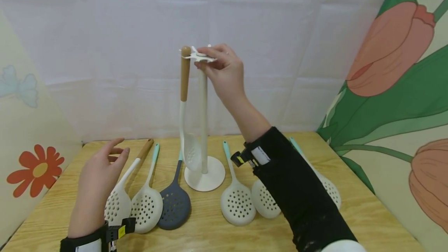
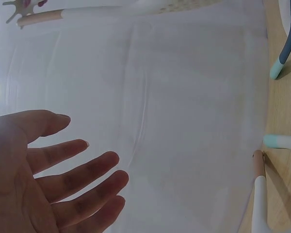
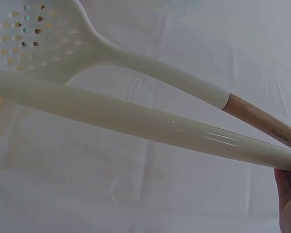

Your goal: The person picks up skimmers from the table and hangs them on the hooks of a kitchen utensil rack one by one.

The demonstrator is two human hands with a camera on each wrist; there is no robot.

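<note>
Right hand is raised at the top of the cream upright rack with round base, fingers pinching the white star-shaped hook piece that caps the pole. One cream slotted spoon with a light wooden handle hangs from that hook piece on the left side of the pole, bowl down, just above the base; the right wrist view shows its perforated bowl and wood end running close alongside the pole, fingertips at the lower right corner. Left hand hovers above the pale wooden surface, fingers relaxed and spread, gripping nothing; the left wrist view confirms the open palm against the white backdrop. Below and beside it lie three skimmers fanned out: a cream one with a wooden handle, a cream one with a teal-tipped handle, and a dark grey one nearest the rack base. Right of the base lies another cream skimmer with a teal tip, then one more partly under the black sleeve, and a further one past the sleeve. White sheeting hangs behind; flower-print panels stand at both sides.
</note>
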